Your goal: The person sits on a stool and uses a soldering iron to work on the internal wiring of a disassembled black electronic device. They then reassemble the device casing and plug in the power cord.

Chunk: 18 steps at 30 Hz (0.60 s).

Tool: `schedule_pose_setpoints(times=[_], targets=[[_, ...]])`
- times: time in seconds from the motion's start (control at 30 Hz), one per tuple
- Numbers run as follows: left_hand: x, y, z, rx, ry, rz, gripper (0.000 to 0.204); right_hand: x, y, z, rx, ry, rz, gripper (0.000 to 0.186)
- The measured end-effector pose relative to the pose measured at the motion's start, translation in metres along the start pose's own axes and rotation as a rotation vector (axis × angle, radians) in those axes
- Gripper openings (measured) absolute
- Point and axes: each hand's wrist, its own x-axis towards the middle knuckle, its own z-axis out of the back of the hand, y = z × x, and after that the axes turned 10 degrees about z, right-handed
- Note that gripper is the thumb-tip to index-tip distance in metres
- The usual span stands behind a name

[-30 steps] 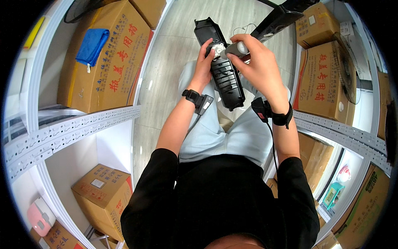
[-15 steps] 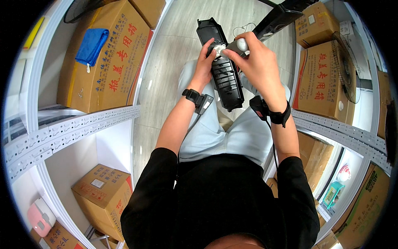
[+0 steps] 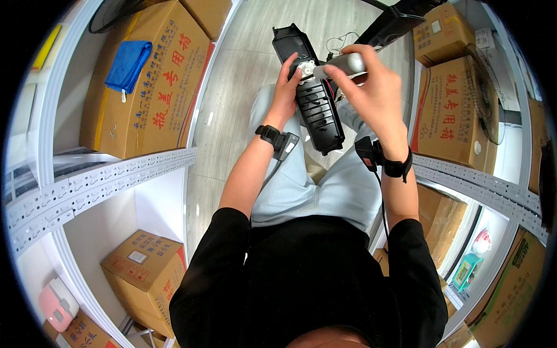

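Above my knees, a long black plastic housing point(image 3: 320, 116) with ribbed slots lies tilted, its far end leaning left. My left hand point(image 3: 283, 97) grips its left side, fingertips beside a small white plastic part point(image 3: 307, 69) at the housing's middle. A grey cylindrical tool point(image 3: 342, 65), shaped like a small electric screwdriver with a rounded silver end, lies almost level in my right hand point(image 3: 376, 87). Thumb and fingers close round it. Its narrow end points left at the white part; whether it touches cannot be made out.
Shelves with cardboard boxes point(image 3: 156, 81) stand close on the left, and more boxes point(image 3: 444, 104) on the right. A blue cloth point(image 3: 129, 65) hangs over one box. Beyond the housing, a black upright object point(image 3: 389, 28) and a thin cable point(image 3: 342, 39) are near the floor point(image 3: 246, 46).
My right hand has shifted right, drawing the grey tool back from the white part, which shows more fully. The left hand and the housing have barely moved.
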Motion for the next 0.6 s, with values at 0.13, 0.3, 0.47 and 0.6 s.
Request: schedule_pose_setpoints(times=[0.13,0.3,0.47,0.6], targets=[[0.003,0.001,0.000,-0.004,0.010,-0.007,0.045,0.002,-0.012,0.001,0.006,-0.207,0.032,0.036],[0.009,0.007,0.006,0.006,0.001,-0.044,0.043,-0.003,-0.042,-0.028,0.002,-0.222,0.007,0.036],[0.010,0.010,0.006,0.014,-0.020,-0.059,0.039,-0.012,-0.057,-0.046,0.038,-0.226,-0.029,0.037],[0.009,0.008,0.008,0.036,0.008,-0.061,0.034,-0.012,-0.063,-0.051,0.025,-0.231,-0.006,0.037]])
